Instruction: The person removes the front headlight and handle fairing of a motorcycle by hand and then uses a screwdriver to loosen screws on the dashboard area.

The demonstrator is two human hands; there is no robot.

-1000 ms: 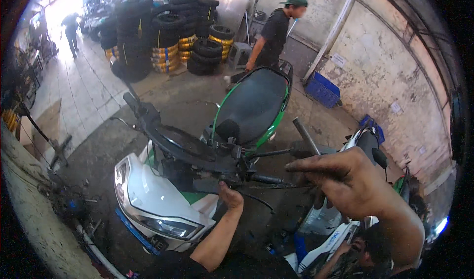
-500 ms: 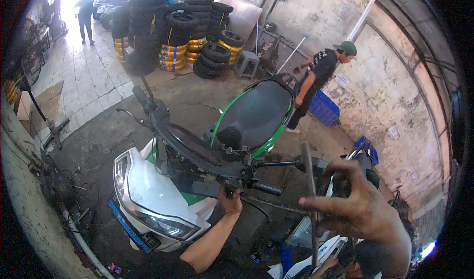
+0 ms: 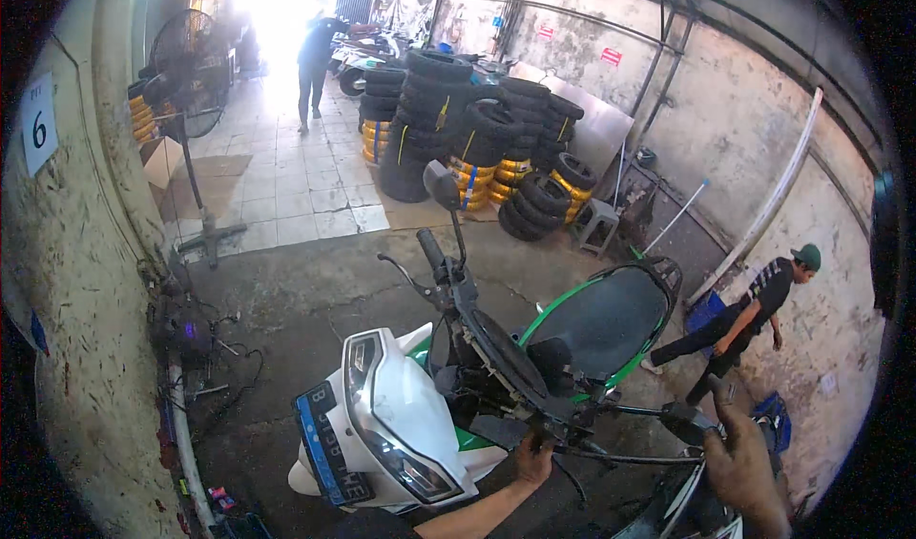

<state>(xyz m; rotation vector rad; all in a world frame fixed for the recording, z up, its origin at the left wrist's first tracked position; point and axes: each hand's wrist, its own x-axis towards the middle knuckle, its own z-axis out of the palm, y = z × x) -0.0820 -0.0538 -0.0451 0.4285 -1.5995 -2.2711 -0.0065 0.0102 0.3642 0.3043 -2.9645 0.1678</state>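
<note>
White-and-green motor scooter (image 3: 420, 415) at near centre, front turned left. The bare left hand (image 3: 532, 463) reaches against the underside of the black handlebar assembly (image 3: 504, 356); the bare right hand (image 3: 746, 467), near right, is at the end of a slender dark shaft (image 3: 649, 460). Whether either grip is closed cannot be told. Stacked black rubber tyres (image 3: 434, 110) stand far.

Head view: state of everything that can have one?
Scooter, upright
Seat, down
Headlights, appear unlit
Left-side mirror, upright
Left hand, touching scooter, grip unclear
Right hand, fingers up, grip unclear
Tyres, stacked
Stool, upright
Fan, upright, blade motion unclear
</note>
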